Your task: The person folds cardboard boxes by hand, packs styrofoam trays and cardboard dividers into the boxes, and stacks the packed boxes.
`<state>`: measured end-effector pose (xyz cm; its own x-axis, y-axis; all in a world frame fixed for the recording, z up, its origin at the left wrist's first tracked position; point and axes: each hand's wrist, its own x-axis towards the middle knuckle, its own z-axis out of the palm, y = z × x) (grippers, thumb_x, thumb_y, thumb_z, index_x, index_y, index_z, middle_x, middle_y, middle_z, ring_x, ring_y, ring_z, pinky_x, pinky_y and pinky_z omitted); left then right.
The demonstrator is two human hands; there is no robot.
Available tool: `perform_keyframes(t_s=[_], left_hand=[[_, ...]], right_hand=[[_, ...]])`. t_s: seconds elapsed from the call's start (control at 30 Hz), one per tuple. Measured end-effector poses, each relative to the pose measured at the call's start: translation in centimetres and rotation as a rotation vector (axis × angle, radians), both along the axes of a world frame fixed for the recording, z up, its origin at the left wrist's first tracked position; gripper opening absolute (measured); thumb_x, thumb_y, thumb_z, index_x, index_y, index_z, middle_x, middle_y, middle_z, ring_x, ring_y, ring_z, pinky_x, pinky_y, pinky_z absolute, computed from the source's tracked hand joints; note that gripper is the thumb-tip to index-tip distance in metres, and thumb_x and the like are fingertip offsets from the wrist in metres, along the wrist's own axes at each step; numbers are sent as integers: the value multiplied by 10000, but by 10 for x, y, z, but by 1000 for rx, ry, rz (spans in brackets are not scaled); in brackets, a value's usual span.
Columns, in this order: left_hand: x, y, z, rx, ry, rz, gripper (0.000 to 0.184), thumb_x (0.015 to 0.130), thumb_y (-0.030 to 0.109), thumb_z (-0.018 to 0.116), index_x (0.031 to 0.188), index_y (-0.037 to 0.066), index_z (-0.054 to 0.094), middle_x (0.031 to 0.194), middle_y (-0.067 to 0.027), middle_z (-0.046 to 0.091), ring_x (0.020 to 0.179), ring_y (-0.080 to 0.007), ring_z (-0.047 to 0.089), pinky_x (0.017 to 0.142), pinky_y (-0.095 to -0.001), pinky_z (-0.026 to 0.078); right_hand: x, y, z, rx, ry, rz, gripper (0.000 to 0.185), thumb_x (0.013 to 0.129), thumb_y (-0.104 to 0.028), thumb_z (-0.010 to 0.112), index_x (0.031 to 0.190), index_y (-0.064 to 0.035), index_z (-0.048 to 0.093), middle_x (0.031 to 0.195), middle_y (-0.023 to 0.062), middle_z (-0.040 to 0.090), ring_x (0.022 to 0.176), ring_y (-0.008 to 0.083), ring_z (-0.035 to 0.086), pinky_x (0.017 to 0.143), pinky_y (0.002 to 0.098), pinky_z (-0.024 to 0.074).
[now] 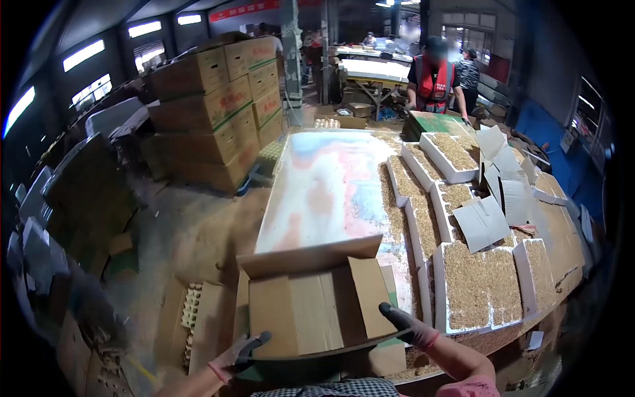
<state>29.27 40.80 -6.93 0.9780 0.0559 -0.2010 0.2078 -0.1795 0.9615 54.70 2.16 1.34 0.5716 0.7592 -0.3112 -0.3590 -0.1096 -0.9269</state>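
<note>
The left hand (250,347) and the right hand (402,323), both in dark gloves, grip an open cardboard box (278,311), the left at its near left corner and the right on its right side. The box is at the near end of a big white table (311,198), with its far flap standing up. To its right sit white foam trays (439,291) full of tan bits, and a tall stack of cardboard boxes (208,112) stands on the far left.

Dim light, glaring windows (83,55) upper left, fisheye bending, black corners
</note>
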Motion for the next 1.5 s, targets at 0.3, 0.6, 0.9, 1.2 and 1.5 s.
perform_keyframes(t_s=[0.3, 0.6, 0.9, 1.2, 1.5], left_hand=[[258, 97, 115, -566, -25, 328, 564, 946, 360, 540, 1375, 14, 423, 1359, -132, 493, 1217, -263, 494, 1072, -396, 364], [321, 203, -93, -921, -16, 197, 401, 996, 348, 446, 1265, 57, 503, 1207, -80, 568, 1086, -206, 535, 932, -341, 456], [106, 122, -133, 127, 226, 568, 715, 919, 437, 559, 1415, -25, 331, 1374, -173, 453, 1224, -271, 455, 1024, -347, 366], [103, 26, 1, -416, -355, 744, 621, 950, 285, 567, 1407, -39, 298, 1387, -179, 437, 1265, -279, 436, 1047, -384, 358], [95, -75, 246, 1703, -743, 46, 980, 623, 487, 820, 1368, 8, 401, 1354, -201, 406, 1198, -414, 438, 1044, -451, 352]], right_hand=[[153, 138, 67, 281, -121, -250, 673, 910, -265, 622, 1430, 28, 312, 1479, 135, 350, 1371, 228, 332, 1155, 357, 239], [227, 181, -99, 103, -104, -193, 725, 949, -456, 527, 1446, 18, 295, 1488, 145, 332, 1360, 225, 336, 1120, 309, 231], [111, 42, -131, -768, -685, -455, 794, 863, -465, 594, 1360, 94, 328, 1270, 317, 480, 1202, 436, 458, 1035, 424, 355], [128, -11, 24, 53, -641, -762, 517, 846, -62, 547, 1342, 13, 424, 1195, 74, 551, 1079, 148, 522, 925, 268, 432], [103, -21, 74, 391, -1047, -791, 569, 809, -50, 480, 1359, 44, 370, 1330, 120, 475, 1245, 205, 451, 1054, 324, 349]])
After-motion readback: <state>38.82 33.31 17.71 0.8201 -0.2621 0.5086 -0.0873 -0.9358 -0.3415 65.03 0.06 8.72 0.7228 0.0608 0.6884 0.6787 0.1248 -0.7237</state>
